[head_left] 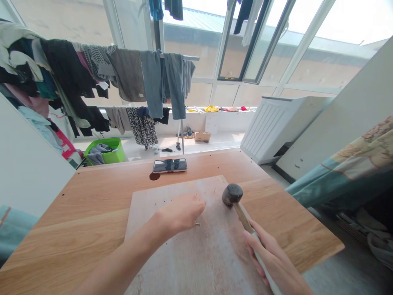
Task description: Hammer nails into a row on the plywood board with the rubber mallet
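A pale, worn board lies on the wooden table. Over its middle, my left hand is closed, fingers curled down; whatever they may hold is hidden. A small nail or screw shows just below that hand; I cannot tell if the hand touches it. Farther back, a thin nail stands up from the board. Several small dots cross the board behind my left hand. My right hand is wrapped round the handle of a rubber mallet, its black head over the board's right edge.
A phone lies at the back of the wooden table, beside a dark round hole. Beyond are a green basket with clothes, laundry hanging on a rack, and a white ribbed cabinet. A curtain hangs at right.
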Demonstrator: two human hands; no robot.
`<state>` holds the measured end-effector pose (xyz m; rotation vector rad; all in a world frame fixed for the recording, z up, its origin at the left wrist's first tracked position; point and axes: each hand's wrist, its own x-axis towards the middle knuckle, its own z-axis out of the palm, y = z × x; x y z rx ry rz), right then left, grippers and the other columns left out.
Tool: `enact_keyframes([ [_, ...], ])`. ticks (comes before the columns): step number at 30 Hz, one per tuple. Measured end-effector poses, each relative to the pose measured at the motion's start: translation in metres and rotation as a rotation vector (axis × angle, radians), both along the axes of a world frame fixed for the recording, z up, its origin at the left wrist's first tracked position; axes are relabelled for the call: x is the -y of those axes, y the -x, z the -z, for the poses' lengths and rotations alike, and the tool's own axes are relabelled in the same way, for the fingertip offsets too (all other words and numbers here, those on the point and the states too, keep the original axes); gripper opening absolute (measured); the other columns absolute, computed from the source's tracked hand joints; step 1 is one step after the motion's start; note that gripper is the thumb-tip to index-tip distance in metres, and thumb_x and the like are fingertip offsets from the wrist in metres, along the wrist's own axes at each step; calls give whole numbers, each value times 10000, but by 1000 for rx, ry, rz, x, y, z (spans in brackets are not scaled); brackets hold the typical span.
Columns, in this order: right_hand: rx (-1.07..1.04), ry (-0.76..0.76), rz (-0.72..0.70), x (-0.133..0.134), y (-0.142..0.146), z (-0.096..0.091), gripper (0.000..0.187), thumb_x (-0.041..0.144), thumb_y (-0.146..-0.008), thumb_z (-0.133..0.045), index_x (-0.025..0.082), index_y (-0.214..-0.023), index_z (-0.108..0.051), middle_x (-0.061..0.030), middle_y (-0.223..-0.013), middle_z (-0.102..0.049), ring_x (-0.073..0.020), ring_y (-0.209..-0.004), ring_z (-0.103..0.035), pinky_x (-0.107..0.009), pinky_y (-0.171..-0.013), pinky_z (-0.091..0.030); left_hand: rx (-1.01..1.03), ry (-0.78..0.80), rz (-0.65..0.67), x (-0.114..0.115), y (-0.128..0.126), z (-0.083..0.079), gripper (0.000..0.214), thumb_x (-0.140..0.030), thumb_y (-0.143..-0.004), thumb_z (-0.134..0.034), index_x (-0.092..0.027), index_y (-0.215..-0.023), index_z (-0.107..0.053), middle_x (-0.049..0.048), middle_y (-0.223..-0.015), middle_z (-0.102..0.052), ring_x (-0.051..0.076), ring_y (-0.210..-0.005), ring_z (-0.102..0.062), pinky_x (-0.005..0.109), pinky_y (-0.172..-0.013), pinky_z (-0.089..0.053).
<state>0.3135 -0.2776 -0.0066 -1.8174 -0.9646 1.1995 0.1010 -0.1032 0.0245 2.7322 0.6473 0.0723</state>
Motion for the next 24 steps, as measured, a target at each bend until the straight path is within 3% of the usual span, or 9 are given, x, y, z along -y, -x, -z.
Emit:
enact_keyframes([
  [2,-15,0,6,0,-1,2,641,635,-909,-506,190,-1367,-460,97,-610,-472,-87,-381,-414,-179,-314,-371,-3,11,19,-5,-1,0,195,-41,-680,-677,-211,-705,-586,29,-723,-628,217,-668,-607,297,-593,-438],
  [4,-26,-5,15,0,-1,3,642,627,-899,-530,196,-1369,-458,96,-622,-483,-87,-375,-417,-181,-307,-367,120,81,10,-15,-5,3,179,-34,-705,-623,-199,-770,-645,40,-817,-660,201,-720,-622,287,-641,-467],
  [8,-25,-38,19,0,1,4,596,611,-906,-533,205,-1339,-486,98,-603,-471,-85,-363,-399,-180,-301,-372,591,334,-210,-37,-20,21,178,-49,-753,-583,-166,-844,-683,35,-892,-669,142,-753,-642,252,-720,-514],
  [10,-29,-53,25,0,2,4,584,613,-916,-516,205,-1333,-486,103,-589,-459,-81,-352,-377,-177,-296,-371,717,439,-312,-43,-27,32,145,-73,-782,-585,-156,-842,-688,32,-871,-694,134,-758,-656,245,-742,-524],
  [14,-30,-41,30,0,1,6,564,615,-908,-527,210,-1300,-510,95,-603,-469,-83,-357,-392,-178,-298,-374,707,485,-354,-41,-31,43,129,-118,-813,-611,-172,-854,-721,14,-836,-745,134,-752,-658,241,-750,-522],
  [24,-23,-30,-18,0,-3,10,660,624,-924,-498,178,-1407,-446,105,-559,-437,-86,-356,-377,-176,-316,-396,703,444,-358,-35,-36,46,91,-189,-840,-647,-175,-857,-735,17,-814,-758,130,-688,-625,232,-696,-493],
])
